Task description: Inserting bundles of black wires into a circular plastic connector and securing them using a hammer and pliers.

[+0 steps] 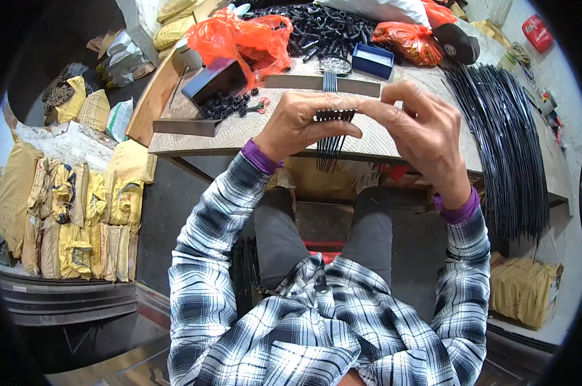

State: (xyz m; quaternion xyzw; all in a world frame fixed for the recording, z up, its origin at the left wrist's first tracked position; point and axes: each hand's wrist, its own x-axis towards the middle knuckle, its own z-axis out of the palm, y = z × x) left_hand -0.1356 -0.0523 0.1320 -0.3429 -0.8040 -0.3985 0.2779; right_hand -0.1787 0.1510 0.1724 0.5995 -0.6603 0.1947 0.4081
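Observation:
My left hand (302,121) is closed around a row of thin black rods (330,147), held side by side between thumb and fingers. Where they pass the grip, the rods show a band of pale gaps, and their lower ends hang past the table's front edge. Above the fingers the same bundle runs toward a small round clear dish (336,64). My right hand (423,128) meets the left fingertips, its thumb and index finger pinched together. Whatever lies in that pinch is too small or hidden to make out.
Heaped black small parts (323,29), orange-red plastic bags (230,42), a blue box (372,60) and a dark cap (456,44) lie at the back. Red-handled scissors (260,106) are left of my hands. A long bundle of black rods (506,141) overhangs the table at right.

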